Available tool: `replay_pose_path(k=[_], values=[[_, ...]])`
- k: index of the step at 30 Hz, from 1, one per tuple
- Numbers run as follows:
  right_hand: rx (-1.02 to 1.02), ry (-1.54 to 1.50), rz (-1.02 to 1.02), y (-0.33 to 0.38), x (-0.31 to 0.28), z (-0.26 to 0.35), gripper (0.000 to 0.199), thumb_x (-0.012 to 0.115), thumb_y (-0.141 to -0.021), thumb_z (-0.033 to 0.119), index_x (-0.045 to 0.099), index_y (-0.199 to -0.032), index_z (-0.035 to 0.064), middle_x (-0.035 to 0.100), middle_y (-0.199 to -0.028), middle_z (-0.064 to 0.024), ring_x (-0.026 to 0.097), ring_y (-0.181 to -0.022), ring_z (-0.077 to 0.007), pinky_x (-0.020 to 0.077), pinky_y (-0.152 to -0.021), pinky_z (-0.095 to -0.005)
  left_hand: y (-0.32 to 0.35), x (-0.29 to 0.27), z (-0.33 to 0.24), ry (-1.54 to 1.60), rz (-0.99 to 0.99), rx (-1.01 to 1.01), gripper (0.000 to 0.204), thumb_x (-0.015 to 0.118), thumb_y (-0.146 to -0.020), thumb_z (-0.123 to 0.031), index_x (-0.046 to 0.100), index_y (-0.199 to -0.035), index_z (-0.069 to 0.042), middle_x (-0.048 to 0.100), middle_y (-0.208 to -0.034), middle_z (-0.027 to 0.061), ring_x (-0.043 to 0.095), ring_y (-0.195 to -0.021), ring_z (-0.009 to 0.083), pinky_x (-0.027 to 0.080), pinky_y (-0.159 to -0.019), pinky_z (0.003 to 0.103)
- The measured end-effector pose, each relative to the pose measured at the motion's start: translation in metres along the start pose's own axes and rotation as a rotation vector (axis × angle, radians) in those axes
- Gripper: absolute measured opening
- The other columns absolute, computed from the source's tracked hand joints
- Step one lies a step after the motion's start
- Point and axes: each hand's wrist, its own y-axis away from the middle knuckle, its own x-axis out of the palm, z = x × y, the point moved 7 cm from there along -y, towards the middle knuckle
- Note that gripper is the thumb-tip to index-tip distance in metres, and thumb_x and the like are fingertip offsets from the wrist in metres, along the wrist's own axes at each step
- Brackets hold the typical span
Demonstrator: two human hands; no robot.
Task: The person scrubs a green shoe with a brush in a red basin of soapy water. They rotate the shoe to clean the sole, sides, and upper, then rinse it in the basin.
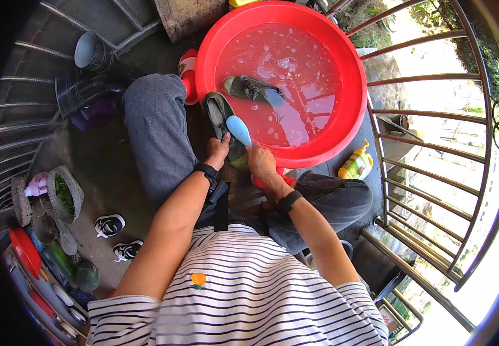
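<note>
My left hand (217, 151) grips a dark green shoe (217, 112) by its heel, holding it over the near rim of a large red basin (353, 98) of soapy water. My right hand (259, 162) holds a light blue brush (238, 130) whose head lies against the shoe. A second dark green shoe (253, 90) floats in the water in the basin. Both wrists wear black bands. I sit with my knees on either side of the basin.
A yellow bottle (355, 165) stands on the floor right of the basin, by a metal railing (428, 173). Dark buckets (88, 75) stand at the upper left. Two small black-and-white shoes (116, 236) lie on the concrete at the left, near baskets (62, 193) and vegetables.
</note>
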Motion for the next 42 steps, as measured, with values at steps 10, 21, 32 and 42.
replay_pose_path(k=[10,21,32,42], values=[[-0.065,-0.102,0.069,0.039,-0.013,-0.029,0.035,0.045,-0.093,0.033,0.055,-0.089,-0.0001,0.061,-0.075,-0.028,0.059,-0.075,-0.047,0.046,-0.067,-0.0545,0.001,0.002,0.003,0.039,0.024,-0.024,0.059,0.068,-0.078,-0.048,0.06,-0.094,0.008,0.064,-0.095,0.0242,0.063,-0.09,0.0323,0.049,-0.074,0.04],[-0.136,-0.107,0.056,0.041,-0.025,-0.028,0.035,0.045,-0.093,0.033,0.057,-0.091,-0.0002,0.06,-0.078,-0.0287,0.058,-0.077,-0.0483,0.0457,-0.069,-0.0545,-0.012,0.012,0.015,0.078,0.03,-0.031,0.058,0.069,-0.078,-0.048,0.059,-0.091,0.007,0.063,-0.088,0.0171,0.061,-0.079,0.0232,0.047,-0.064,0.039],[-0.107,-0.05,0.074,0.013,-0.011,-0.016,0.036,0.046,-0.093,0.032,0.059,-0.085,-0.0009,0.06,-0.076,-0.0287,0.058,-0.074,-0.0474,0.0453,-0.065,-0.0546,-0.008,0.007,0.009,0.125,0.02,-0.013,0.061,0.067,-0.079,-0.048,0.059,-0.087,0.012,0.063,-0.09,0.0283,0.063,-0.093,0.0358,0.048,-0.073,0.042],[-0.044,-0.026,0.022,-0.031,0.002,0.011,0.038,0.042,-0.094,0.035,0.058,-0.089,0.0005,0.061,-0.079,-0.0273,0.058,-0.075,-0.0472,0.046,-0.068,-0.0547,-0.005,0.009,0.006,0.128,0.173,-0.073,0.061,0.067,-0.08,-0.048,0.056,-0.102,0.008,0.062,-0.099,0.0205,0.062,-0.087,0.0272,0.049,-0.065,0.038]])
